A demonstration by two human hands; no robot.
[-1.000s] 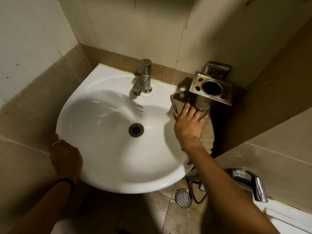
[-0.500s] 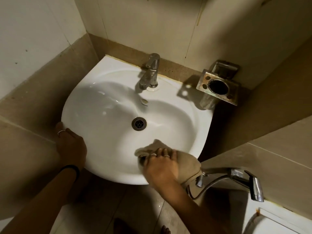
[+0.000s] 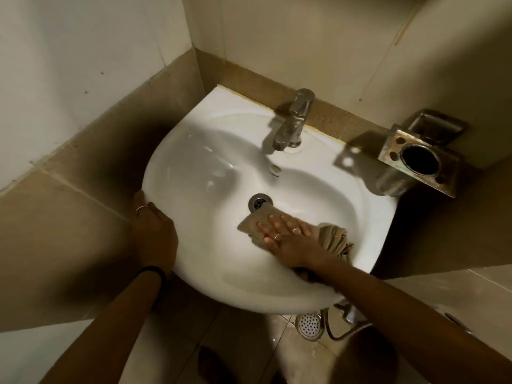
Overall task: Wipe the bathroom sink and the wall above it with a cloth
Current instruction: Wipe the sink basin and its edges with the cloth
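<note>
1. Here the right hand (image 3: 288, 239) lies flat on the cloth (image 3: 256, 223) inside the sink (image 3: 199, 167), fingers straight and spread, pressing the fabric against the bowl's near slope just beside the drain (image 3: 260, 202).
2. The flat palm looks chosen to spread pressure over a wide patch of cloth, so more porcelain gets rubbed per stroke.
3. The cloth's front corner reaches the drain's rim, while its loose remainder bunches behind the wrist toward the sink's right edge.
4. The left hand (image 3: 152, 228) grips the sink's left rim, with fingers curled round the edge; this probably braces the body while the person leans over the bowl.
5. The faucet (image 3: 295, 120) stands at the back of the sink, untouched, and no water is seen running.
6. A metal holder (image 3: 418, 159) is fixed to the wall at the right, above the sink's back corner, well clear of the cloth.
7. The wall (image 3: 304, 45) above the sink has nothing on it from either hand, so that part of the job appears still to come.
8. Next, the cloth likely needs to sweep around the drain and up the bowl's far slope.
</note>
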